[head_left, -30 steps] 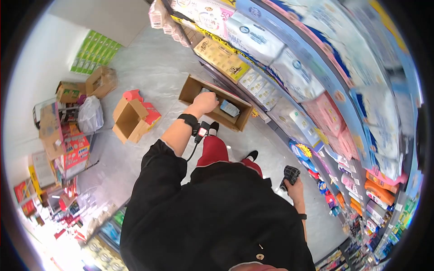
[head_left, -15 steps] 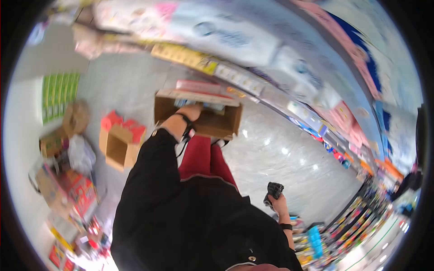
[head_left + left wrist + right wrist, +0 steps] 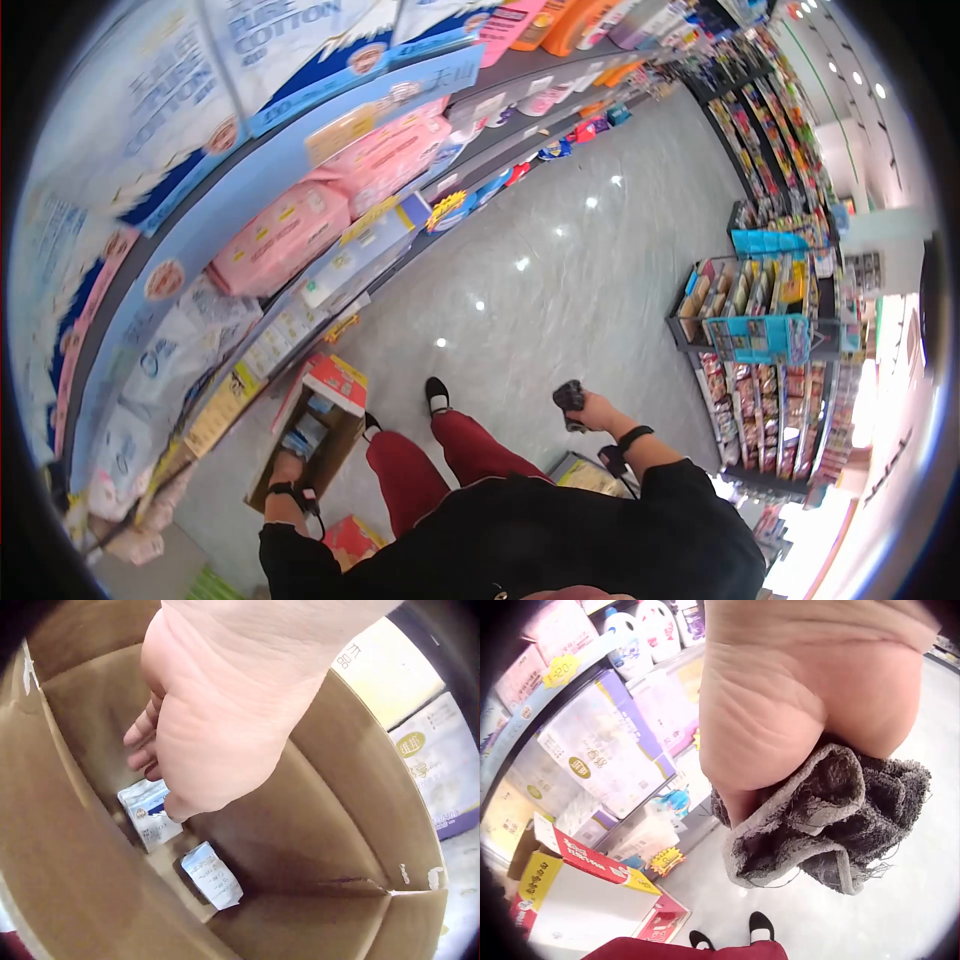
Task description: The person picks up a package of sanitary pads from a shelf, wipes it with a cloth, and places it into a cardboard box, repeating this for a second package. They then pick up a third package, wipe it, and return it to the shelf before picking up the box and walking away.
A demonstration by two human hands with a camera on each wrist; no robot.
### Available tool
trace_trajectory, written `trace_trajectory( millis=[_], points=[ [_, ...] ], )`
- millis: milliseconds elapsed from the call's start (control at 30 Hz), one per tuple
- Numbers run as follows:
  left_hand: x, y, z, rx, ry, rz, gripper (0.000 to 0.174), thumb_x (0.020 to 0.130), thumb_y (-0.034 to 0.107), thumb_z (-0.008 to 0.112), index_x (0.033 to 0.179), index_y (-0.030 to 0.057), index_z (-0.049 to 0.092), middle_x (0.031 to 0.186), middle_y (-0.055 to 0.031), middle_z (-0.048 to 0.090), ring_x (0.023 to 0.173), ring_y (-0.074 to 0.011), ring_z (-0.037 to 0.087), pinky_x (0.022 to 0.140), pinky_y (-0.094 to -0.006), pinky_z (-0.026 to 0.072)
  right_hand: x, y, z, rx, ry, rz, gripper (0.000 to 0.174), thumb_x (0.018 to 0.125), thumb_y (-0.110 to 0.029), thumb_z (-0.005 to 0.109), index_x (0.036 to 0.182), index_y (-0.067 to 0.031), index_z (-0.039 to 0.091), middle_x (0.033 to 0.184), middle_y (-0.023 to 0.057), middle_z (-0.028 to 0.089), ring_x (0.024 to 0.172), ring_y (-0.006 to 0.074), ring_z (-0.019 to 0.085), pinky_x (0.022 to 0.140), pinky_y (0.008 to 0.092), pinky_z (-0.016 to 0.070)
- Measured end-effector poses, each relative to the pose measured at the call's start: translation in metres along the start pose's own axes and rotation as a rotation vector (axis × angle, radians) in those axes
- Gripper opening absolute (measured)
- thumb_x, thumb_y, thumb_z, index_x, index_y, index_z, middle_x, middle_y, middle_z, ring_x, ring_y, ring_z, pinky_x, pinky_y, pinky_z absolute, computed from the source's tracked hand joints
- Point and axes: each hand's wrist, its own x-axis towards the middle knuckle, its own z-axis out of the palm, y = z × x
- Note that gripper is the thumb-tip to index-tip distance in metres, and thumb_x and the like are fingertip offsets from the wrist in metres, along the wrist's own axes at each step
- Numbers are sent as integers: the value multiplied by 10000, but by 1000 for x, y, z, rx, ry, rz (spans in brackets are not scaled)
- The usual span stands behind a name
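My left hand (image 3: 217,727) reaches down into a deep brown cardboard box (image 3: 330,780). Its thumb lies over the edge of a small white-and-blue packet (image 3: 148,823), pinching it; the index finger is hidden behind the thumb, and other fingers bend above the packet. Beside it on the box floor lies a second white packet (image 3: 214,877) with printed text. Held out to the right at waist height, my right hand (image 3: 593,408) grips a crumpled dark grey, fuzzy cloth (image 3: 832,825) with pale hemmed edges, which hangs below the palm.
A long shelf (image 3: 400,250) of pink, blue and white packs runs along the left, right beside the box. At the right stands a display rack (image 3: 755,340). Grey floor (image 3: 520,310) lies between them. A red carton (image 3: 352,540) sits behind my legs.
My body and head view have turned to the right, so the box and left hand now appear at lower left. The left hand stays in the box; the right hand keeps the cloth.
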Motion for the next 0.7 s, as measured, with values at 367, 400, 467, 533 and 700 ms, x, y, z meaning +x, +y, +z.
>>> trace_trajectory(
  millis=[367, 400, 467, 533, 700],
  points=[
    [49, -58, 29, 224, 331, -276, 464, 810, 319, 616, 1153, 7, 591, 1228, -208, 556, 1111, -350, 545, 911, -405, 441, -65, 25, 81, -57, -173, 159, 492, 709, -395, 699, 1070, -81, 583, 930, 178, 662, 875, 339, 634, 796, 399, 493],
    [52, -58, 31, 60, 310, -348, 492, 807, 342, 619, 1167, 9, 582, 1227, -214, 555, 1116, -358, 538, 916, -409, 437, -67, 17, 83, -54, -167, 174, 492, 709, -395, 699, 1070, -81, 583, 930, 178, 662, 875, 339, 634, 796, 399, 493],
    [55, -57, 31, -266, 265, -494, 548, 800, 388, 625, 1195, 13, 563, 1224, -224, 552, 1126, -374, 525, 926, -415, 431, -71, 2, 87, 114, -110, 82, 467, 717, -354, 696, 1051, -49, 579, 928, 205, 652, 881, 360, 625, 797, 418, 487],
    [52, -55, 30, -429, 230, -563, 576, 797, 411, 628, 1209, 15, 554, 1223, -230, 551, 1131, -382, 519, 932, -419, 427, -72, -8, 94, 102, -105, 124, 448, 724, -324, 699, 1053, -47, 573, 933, 199, 651, 887, 361, 621, 798, 417, 485],
    [120, -90, 39, 986, -171, -534, 726, 758, 541, 642, 1273, 49, 504, 1249, -188, 528, 1151, -321, 505, 963, -384, 416, -81, -32, 104, 117, -90, 77, 436, 747, -322, 692, 1067, -56, 562, 937, 181, 651, 887, 340, 624, 787, 407, 487]
  ],
)
